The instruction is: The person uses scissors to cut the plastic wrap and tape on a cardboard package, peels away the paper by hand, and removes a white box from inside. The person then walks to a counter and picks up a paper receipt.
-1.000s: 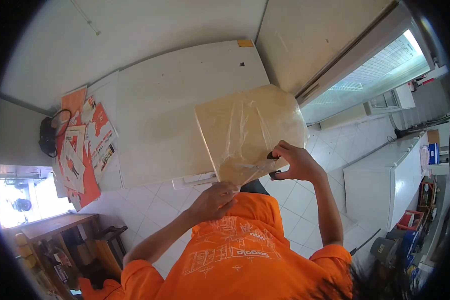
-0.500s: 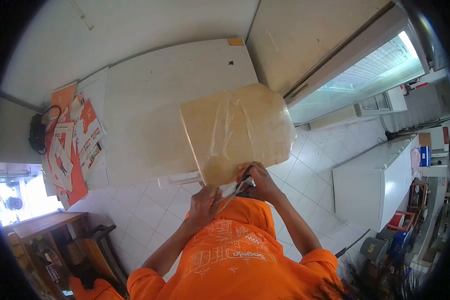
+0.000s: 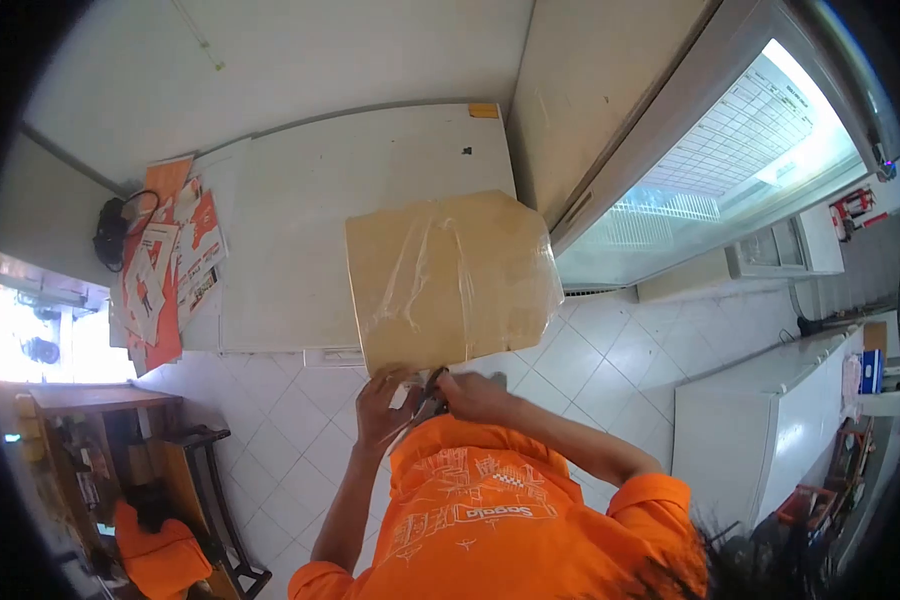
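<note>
A flat brown package (image 3: 450, 280), wrapped in loose, creased clear film, is held up in front of the person's orange shirt (image 3: 490, 500). Its broad face is turned to the camera and its lower edge points down toward the two hands. The left hand (image 3: 385, 398) sits at the lower left corner of the package, with its fingers (image 3: 395, 378) curled and closed on the edge and the film there. The right hand (image 3: 470, 393) lies just beside it, under the middle of the lower edge, clenched around a dark-handled tool that appears to be scissors (image 3: 433, 384). The tool is partly hidden between the two hands, so the position of its blades cannot be told. Both sets of fingers therefore meet at the bottom margin of the package, while its upper part stands free above them, in front of a white table (image 3: 300, 220). On the far left end of the table lie orange leaflets (image 3: 175, 260), with a black corded object (image 3: 115, 230) just beside them. To the right stands a cooler with a bright glass door (image 3: 720, 160), and a white chest cabinet (image 3: 760, 420) stands well apart on the white tiled floor (image 3: 280, 420). A wooden bench (image 3: 90, 400) occupies the lower left.
</note>
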The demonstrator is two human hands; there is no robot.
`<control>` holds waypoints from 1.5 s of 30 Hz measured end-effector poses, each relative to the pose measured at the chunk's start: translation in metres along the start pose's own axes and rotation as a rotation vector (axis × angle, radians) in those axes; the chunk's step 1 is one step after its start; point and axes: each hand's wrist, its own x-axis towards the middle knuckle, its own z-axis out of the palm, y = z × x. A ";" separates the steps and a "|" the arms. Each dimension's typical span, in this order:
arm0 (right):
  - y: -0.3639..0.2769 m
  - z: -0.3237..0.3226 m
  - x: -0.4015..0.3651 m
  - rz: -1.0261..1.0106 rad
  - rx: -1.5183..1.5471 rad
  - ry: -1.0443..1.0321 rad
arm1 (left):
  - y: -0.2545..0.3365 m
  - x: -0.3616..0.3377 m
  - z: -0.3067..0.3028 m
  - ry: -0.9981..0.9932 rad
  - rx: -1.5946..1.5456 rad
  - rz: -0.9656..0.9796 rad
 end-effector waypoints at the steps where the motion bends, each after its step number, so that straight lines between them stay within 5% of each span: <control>1: 0.013 0.014 -0.004 -0.002 -0.172 -0.065 | -0.009 -0.004 0.009 0.026 0.152 0.100; 4: 0.049 0.042 -0.039 -0.241 0.159 -0.003 | -0.004 -0.017 0.024 0.059 0.335 0.141; 8: 0.054 0.009 -0.067 -0.095 0.090 -0.101 | 0.002 -0.038 0.053 0.044 0.452 0.174; 10: 0.076 -0.005 -0.063 -0.355 0.033 0.260 | 0.010 -0.044 0.068 0.045 0.463 0.130; 15: 0.100 -0.046 -0.084 -0.396 0.018 0.598 | 0.054 -0.020 0.090 0.376 0.411 0.212; 18: 0.140 -0.050 -0.097 -0.277 0.210 0.896 | 0.055 0.020 0.106 0.341 0.435 0.112; 21: 0.160 -0.049 -0.117 -0.172 0.364 0.956 | 0.074 0.056 0.116 0.210 0.475 -0.030; 25: 0.188 -0.041 -0.145 -0.124 0.622 1.047 | 0.071 0.108 0.130 0.234 0.599 0.010; 30: 0.206 -0.026 -0.167 -0.105 0.707 1.145 | 0.091 0.156 0.126 0.037 0.492 -0.294; 34: 0.216 -0.013 -0.171 -0.062 0.730 1.194 | 0.065 0.170 0.138 0.066 0.623 -0.089; 36: 0.220 -0.011 -0.164 -0.083 0.789 1.237 | 0.079 0.174 0.136 -0.066 0.537 -0.271; 40: 0.207 -0.021 -0.170 -0.037 0.680 1.214 | 0.076 0.176 0.134 -0.001 0.481 -0.258; 42: 0.198 -0.028 -0.171 -0.001 0.716 1.186 | 0.079 0.177 0.129 -0.050 -0.015 -0.543; 43: 0.200 -0.028 -0.169 -0.003 0.719 1.189 | 0.068 0.177 0.128 -0.050 -0.013 -0.540; 45: 0.206 -0.030 -0.164 -0.030 0.789 1.201 | 0.052 0.176 0.128 -0.164 -0.557 -0.599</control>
